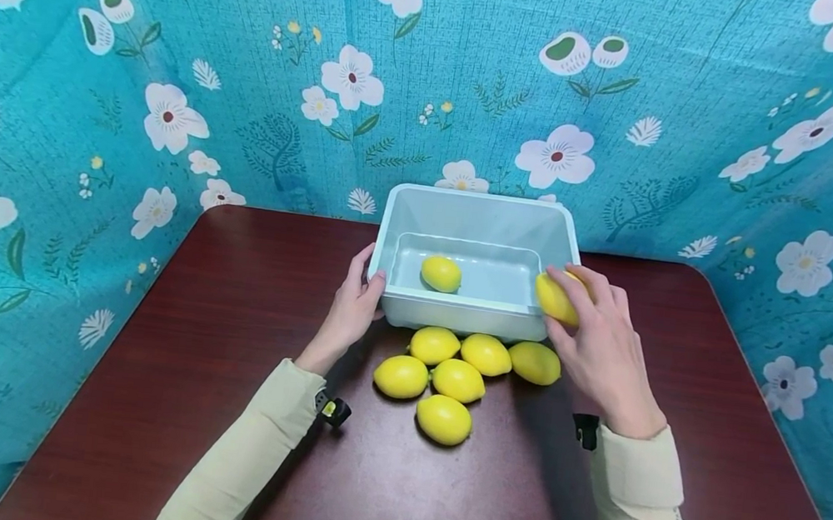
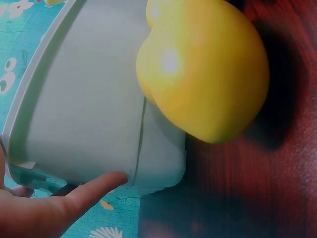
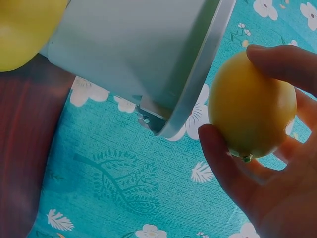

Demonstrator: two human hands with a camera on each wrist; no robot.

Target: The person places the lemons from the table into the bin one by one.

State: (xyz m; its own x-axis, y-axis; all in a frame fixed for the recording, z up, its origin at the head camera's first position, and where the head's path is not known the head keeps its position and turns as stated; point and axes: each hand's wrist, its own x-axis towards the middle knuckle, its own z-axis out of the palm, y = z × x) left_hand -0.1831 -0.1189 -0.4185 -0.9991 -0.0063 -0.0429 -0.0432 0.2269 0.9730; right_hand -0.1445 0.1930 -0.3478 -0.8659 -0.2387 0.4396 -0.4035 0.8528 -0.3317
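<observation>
A pale blue bin point(image 1: 467, 315) stands at the back of the table with one lemon point(image 1: 441, 273) lying inside, left of its middle. My left hand point(image 1: 351, 308) grips the bin's left end, thumb at the near corner. At the bin's right front corner, my right hand point(image 1: 607, 354) holds a lemon point(image 1: 556, 297) between thumb and fingers; the right wrist view shows this lemon point(image 3: 252, 104) beside the rim, apart from it. Several lemons point(image 1: 444, 419) lie on the table in front of the bin.
The dark red table point(image 1: 230, 317) has a flowered blue cloth point(image 1: 435, 69) hanging behind it and at both sides. One lemon point(image 1: 535, 363) of the front group lies close to my right hand.
</observation>
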